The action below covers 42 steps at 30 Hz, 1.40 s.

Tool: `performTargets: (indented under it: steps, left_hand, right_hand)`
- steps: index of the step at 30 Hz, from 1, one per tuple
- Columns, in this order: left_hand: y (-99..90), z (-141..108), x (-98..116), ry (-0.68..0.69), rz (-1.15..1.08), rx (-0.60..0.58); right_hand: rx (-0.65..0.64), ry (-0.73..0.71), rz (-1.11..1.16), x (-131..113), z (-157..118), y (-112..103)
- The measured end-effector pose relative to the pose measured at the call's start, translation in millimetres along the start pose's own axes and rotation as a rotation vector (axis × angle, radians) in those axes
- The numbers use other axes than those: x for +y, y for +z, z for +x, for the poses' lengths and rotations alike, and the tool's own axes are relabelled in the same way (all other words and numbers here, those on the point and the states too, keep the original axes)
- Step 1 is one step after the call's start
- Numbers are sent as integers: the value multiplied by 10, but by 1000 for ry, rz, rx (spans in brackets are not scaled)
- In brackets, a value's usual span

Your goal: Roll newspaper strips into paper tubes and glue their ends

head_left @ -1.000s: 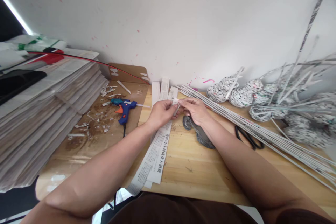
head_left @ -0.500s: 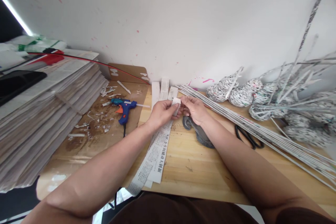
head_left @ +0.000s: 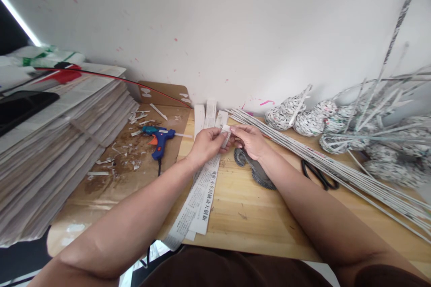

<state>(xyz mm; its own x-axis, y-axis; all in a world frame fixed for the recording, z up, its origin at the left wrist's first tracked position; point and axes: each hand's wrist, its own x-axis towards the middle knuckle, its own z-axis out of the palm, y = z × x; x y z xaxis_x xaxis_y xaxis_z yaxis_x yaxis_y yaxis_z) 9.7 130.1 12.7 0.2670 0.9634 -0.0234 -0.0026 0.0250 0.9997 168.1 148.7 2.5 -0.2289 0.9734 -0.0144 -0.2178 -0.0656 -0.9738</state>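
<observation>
Between my hands is the end of a newspaper strip [head_left: 226,132], raised over the table. My left hand [head_left: 209,144] pinches it with the thumb on top. On its other side, my right hand [head_left: 248,140] grips the strip's edge between thumb and fingers; some of those fingertips are hidden. Below my left hand, more newspaper strips [head_left: 202,206] lie lengthwise down the table, their far ends showing beyond my hands. A dark grey object with a ridged, curled edge [head_left: 259,175] rests under my right wrist and is partly covered by it.
A blue glue gun [head_left: 162,140] lies on stained cardboard [head_left: 128,188] among paper scraps. Tied newspapers [head_left: 60,143] are stacked at the left. Long paper rods [head_left: 303,148] stretch along the right, beside black-handled scissors [head_left: 319,176]. Woven paper pieces [head_left: 313,119] stand against the wall.
The right fingers have shifted slightly left and down along the strip's end, which tilts a little more. The left hand stays nearly still.
</observation>
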Motion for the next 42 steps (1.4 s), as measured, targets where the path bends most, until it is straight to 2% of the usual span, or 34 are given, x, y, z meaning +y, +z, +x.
performTargets:
  steps: [20, 24, 27, 30, 34, 42]
  left_hand:
    - [34, -28, -5, 45, 43, 6]
    - [34, -30, -5, 57, 64, 9]
    - [22, -20, 0, 46, 35, -7]
    - [1, -5, 11, -6, 4, 7]
    - [-17, 6, 14, -9, 13, -3]
    - [-26, 19, -40, 12, 76, 0]
  right_hand:
    - [156, -47, -56, -6, -38, 127]
    - [155, -76, -33, -13, -45, 150]
    - [136, -22, 8, -35, -29, 104]
    - [63, 41, 41, -53, -9, 28]
    - [-14, 14, 12, -34, -5, -10]
    - [28, -5, -24, -30, -20, 37]
